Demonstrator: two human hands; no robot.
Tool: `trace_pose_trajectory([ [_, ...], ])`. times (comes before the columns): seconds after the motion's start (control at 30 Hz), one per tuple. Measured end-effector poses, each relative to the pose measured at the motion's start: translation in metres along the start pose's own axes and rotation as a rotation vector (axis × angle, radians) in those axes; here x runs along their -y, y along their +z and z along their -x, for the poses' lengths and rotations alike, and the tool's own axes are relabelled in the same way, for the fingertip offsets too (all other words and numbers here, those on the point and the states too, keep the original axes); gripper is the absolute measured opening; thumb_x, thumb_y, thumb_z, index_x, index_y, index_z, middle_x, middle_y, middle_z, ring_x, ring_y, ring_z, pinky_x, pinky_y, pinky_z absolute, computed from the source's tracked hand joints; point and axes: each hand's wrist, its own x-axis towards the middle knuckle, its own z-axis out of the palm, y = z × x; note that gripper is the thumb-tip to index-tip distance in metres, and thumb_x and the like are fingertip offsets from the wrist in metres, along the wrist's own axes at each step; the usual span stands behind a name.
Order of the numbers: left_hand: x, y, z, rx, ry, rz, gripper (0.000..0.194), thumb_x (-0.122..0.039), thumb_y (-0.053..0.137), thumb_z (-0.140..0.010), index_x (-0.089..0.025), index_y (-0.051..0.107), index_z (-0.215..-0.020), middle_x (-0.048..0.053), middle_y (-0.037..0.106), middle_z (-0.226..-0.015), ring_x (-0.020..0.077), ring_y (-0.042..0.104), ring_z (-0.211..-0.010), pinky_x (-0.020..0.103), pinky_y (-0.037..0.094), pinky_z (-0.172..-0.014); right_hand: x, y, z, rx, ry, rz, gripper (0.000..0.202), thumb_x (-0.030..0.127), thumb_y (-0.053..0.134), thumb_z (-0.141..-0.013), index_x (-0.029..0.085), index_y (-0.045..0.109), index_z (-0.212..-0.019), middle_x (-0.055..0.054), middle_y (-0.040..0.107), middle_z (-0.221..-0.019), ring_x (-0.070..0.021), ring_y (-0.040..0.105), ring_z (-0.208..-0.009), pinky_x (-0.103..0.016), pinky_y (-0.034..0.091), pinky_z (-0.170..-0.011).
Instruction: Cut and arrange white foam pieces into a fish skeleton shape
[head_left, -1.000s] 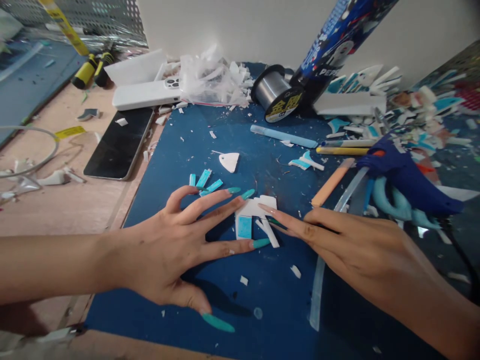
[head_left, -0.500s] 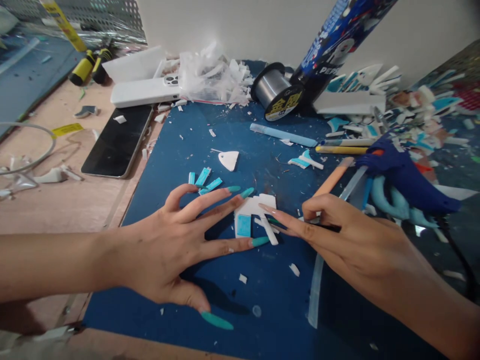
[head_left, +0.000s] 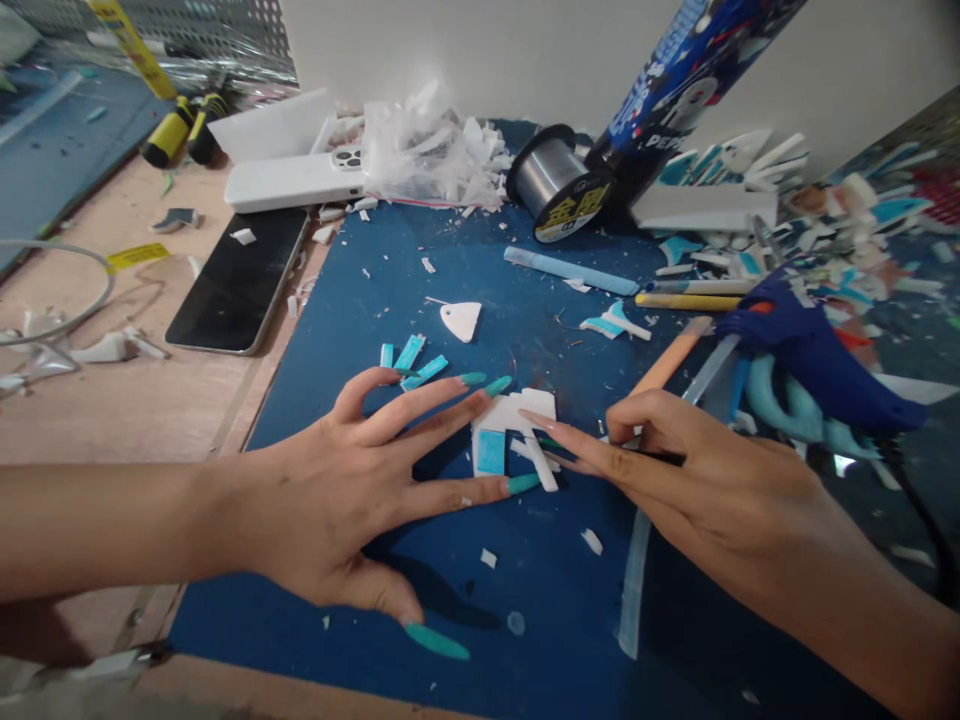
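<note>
Currently, white cutout [head_left: 506, 413] flat on blue mat [head_left: 559, 590], between your two hands. Blue patch [head_left: 491, 453] on its lower part; narrow white strip [head_left: 541, 464] slants down beside it. Your left grip [head_left: 360, 490] spread wide, palm down, nails at cutout's edges. Your right grip [head_left: 720, 490] pinching slim dark tool [head_left: 661, 457], mostly hidden under fingers; one long fingertip over cutout. Blue strips [head_left: 412, 358] by your left little finger. Holed white piece [head_left: 462, 320] farther up mat. Glue gun [head_left: 817, 350] beyond right grip.

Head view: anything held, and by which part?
Left hand lies spread, gripping nothing. Right hand appears to pinch a thin dark tool; the gripped part is hidden.
</note>
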Motion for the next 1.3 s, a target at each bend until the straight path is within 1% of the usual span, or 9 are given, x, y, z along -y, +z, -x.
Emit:
trace_pose_trajectory([
  [0.33,0.000,0.001,0.000,-0.034,-0.004,0.012,0.079,-0.078,0.034,-0.081,-0.032,0.032,-0.146,0.019,0.033,-0.151,0.0423,0.032,-0.135,0.060,0.021,-0.101,0.000,0.001,0.000,-0.024,-0.005,0.028,0.042,0.013,0.037,-0.095,0.027,0.053,-0.132,0.000,0.051,-0.082,-0.0059,0.042,-0.044,-0.021,0.032,-0.041],
  [0.5,0.000,0.001,0.001,-0.026,-0.003,0.015,0.079,-0.077,0.032,-0.083,-0.032,0.030,-0.147,0.020,0.030,-0.153,0.0430,0.028,-0.137,0.062,0.019,-0.100,0.003,-0.001,0.001,-0.005,-0.007,0.033,0.040,0.019,0.032,-0.099,0.025,0.053,-0.132,-0.002,0.050,-0.081,-0.0078,0.048,-0.047,-0.021,0.033,-0.040],
  [0.6,0.000,0.001,0.001,-0.031,-0.005,0.026,0.078,-0.077,0.033,-0.083,-0.032,0.031,-0.147,0.017,0.029,-0.154,0.0419,0.027,-0.138,0.061,0.016,-0.104,0.005,-0.001,0.000,-0.002,0.024,0.001,0.042,0.015,0.033,-0.097,0.026,0.052,-0.133,-0.003,0.052,-0.084,-0.0077,0.052,-0.049,-0.021,0.034,-0.041],
  [0.7,0.001,0.001,0.000,-0.030,-0.003,0.035,0.079,-0.077,0.034,-0.082,-0.033,0.031,-0.147,0.014,0.031,-0.154,0.0404,0.028,-0.138,0.060,0.014,-0.106,0.004,0.000,-0.001,-0.011,0.038,-0.027,0.043,0.012,0.034,-0.096,0.026,0.053,-0.131,-0.005,0.058,-0.097,-0.0090,0.060,-0.057,-0.021,0.037,-0.041],
  [0.83,0.003,0.000,-0.001,-0.028,0.018,0.040,0.080,-0.078,0.034,-0.082,-0.031,0.032,-0.147,0.016,0.031,-0.153,0.0406,0.029,-0.138,0.061,0.015,-0.106,0.003,0.002,-0.002,-0.040,0.025,-0.016,0.044,0.009,0.036,-0.093,0.027,0.055,-0.129,-0.005,0.060,-0.123,-0.0104,0.065,-0.065,-0.021,0.040,-0.042],
  [0.93,0.003,0.001,-0.001,-0.025,0.020,0.043,0.081,-0.077,0.034,-0.082,-0.030,0.030,-0.147,0.016,0.028,-0.154,0.0397,0.027,-0.139,0.061,0.014,-0.107,0.003,0.002,-0.001,-0.047,0.003,0.013,0.047,0.005,0.036,-0.090,0.027,0.056,-0.127,-0.002,0.060,-0.129,-0.0111,0.067,-0.068,-0.022,0.040,-0.042],
  [1.1,0.002,0.001,0.000,-0.023,0.005,0.065,0.080,-0.078,0.033,-0.082,-0.030,0.032,-0.146,0.016,0.030,-0.154,0.0385,0.026,-0.140,0.061,0.016,-0.107,0.006,-0.003,-0.002,-0.078,0.008,-0.008,0.046,0.008,0.035,-0.092,0.027,0.054,-0.130,-0.005,0.051,-0.141,-0.0113,0.068,-0.071,-0.021,0.042,-0.043],
  [1.23,0.003,0.000,-0.002,-0.029,0.020,0.075,0.079,-0.076,0.037,-0.082,-0.029,0.034,-0.146,0.017,0.032,-0.153,0.0405,0.032,-0.137,0.061,0.019,-0.105,0.009,-0.011,-0.009,0.016,0.004,-0.034,0.054,-0.001,0.035,-0.088,0.026,0.051,-0.132,-0.004,0.040,-0.151,-0.0092,0.065,-0.067,-0.023,0.043,-0.045],
  [1.3,0.003,0.000,-0.002,-0.032,0.028,0.083,0.079,-0.076,0.038,-0.082,-0.028,0.035,-0.145,0.017,0.033,-0.152,0.0408,0.033,-0.136,0.061,0.021,-0.105,0.010,-0.013,-0.012,0.032,-0.002,-0.044,0.058,-0.003,0.035,-0.086,0.025,0.050,-0.134,-0.003,0.040,-0.150,-0.0089,0.063,-0.062,-0.025,0.044,-0.046],
])
